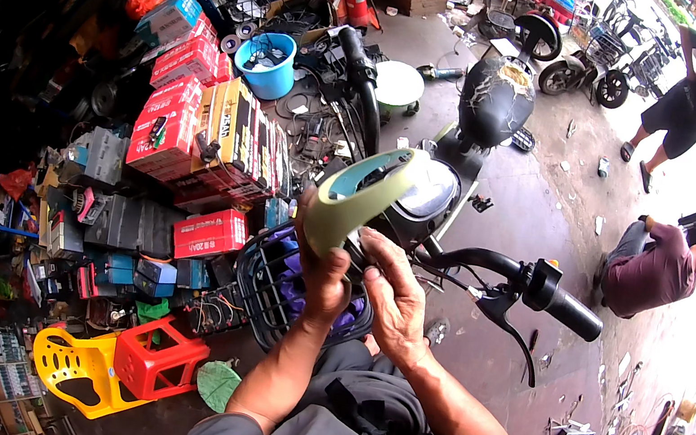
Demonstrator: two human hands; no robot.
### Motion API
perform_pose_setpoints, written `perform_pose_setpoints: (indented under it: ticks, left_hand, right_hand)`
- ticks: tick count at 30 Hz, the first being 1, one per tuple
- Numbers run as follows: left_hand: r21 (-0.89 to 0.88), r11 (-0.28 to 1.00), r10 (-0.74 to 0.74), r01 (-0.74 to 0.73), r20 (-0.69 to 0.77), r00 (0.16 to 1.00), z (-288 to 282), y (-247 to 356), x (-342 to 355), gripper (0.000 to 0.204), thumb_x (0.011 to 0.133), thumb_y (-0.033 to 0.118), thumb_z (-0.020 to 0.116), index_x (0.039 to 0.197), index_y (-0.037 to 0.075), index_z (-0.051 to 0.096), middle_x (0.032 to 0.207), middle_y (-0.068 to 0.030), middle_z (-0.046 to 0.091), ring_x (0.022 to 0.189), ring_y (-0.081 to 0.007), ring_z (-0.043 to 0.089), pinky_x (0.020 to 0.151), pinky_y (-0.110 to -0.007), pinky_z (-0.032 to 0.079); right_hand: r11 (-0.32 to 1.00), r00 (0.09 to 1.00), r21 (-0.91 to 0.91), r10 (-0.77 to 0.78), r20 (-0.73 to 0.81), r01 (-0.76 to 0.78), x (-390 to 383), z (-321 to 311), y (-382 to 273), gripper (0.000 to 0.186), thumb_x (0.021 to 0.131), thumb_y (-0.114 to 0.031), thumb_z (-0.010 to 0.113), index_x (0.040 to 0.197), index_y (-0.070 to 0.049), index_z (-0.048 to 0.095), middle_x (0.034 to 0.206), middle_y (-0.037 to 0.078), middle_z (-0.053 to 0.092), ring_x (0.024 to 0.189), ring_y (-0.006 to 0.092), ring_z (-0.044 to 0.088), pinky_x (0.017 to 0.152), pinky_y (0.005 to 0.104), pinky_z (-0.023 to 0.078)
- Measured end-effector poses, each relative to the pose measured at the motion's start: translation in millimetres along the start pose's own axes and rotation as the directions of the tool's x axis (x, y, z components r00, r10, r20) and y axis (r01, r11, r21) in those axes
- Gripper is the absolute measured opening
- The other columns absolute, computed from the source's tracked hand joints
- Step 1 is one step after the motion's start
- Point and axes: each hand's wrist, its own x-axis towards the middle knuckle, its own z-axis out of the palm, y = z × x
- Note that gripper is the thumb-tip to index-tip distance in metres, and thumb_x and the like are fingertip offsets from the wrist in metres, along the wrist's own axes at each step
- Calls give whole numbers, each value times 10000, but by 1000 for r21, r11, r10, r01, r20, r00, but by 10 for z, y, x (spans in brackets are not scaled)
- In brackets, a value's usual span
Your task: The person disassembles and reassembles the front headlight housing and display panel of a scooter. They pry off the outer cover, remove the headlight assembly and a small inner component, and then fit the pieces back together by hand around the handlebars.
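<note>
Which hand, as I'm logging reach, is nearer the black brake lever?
Right. The right hand is left of the brake lever in the picture, with a gap between; the left hand is farther left, holding the pale green cover.

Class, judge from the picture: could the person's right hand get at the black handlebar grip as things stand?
Probably yes: the right hand is at the pale green cover, which the left hand holds, but nothing visible covers the handlebar grip. The brake lever leaves its outer end free.
</note>
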Motion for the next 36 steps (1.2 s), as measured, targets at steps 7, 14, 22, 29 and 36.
perform_pose_setpoints:
  ticks: [7,14,22,29,36]
  left_hand:
    - [-370,899,-235,235,45,971,42,182,37,767,968,555,505,1527,100,242,1472,-90,381,1361,-231,377,1139,-398,288]
    - [-100,953,-260,286,213,942,-112,303,160,929,780,450,794,1479,72,314,1373,-74,448,1260,-209,446,1098,-381,320]
    - [132,977,-184,166,133,974,-202,265,168,958,748,538,801,1405,-2,360,1337,-90,431,1239,-202,428,1074,-368,317]
    - [157,979,-153,129,150,977,-122,263,116,934,778,552,770,1415,7,358,1372,-100,409,1247,-209,422,1083,-383,315]
    - [6,968,-247,251,210,946,-125,368,188,865,798,486,766,1428,43,372,1321,-99,475,1204,-225,488,1038,-375,398]
  right_hand:
    - [967,987,-212,-122,108,142,42,-50,-70,623,886,-119,672,1438,15,415,1454,235,441,1386,360,407,1125,400,336]
    - [963,984,-217,-137,112,159,0,-78,-1,522,896,-14,619,1397,15,476,1446,235,452,1371,354,428,1117,397,346]
    - [848,968,-467,-211,135,250,-4,-48,-127,763,729,-54,776,1422,1,459,1350,220,490,1176,394,535,1009,419,447]
    - [754,915,-573,-404,-20,320,42,37,49,709,661,-37,822,1314,24,554,1168,226,608,1013,375,621,867,407,521]
    - [785,906,-515,-421,-35,345,75,51,69,661,683,-64,821,1290,18,572,1191,219,609,1030,373,627,863,401,532]
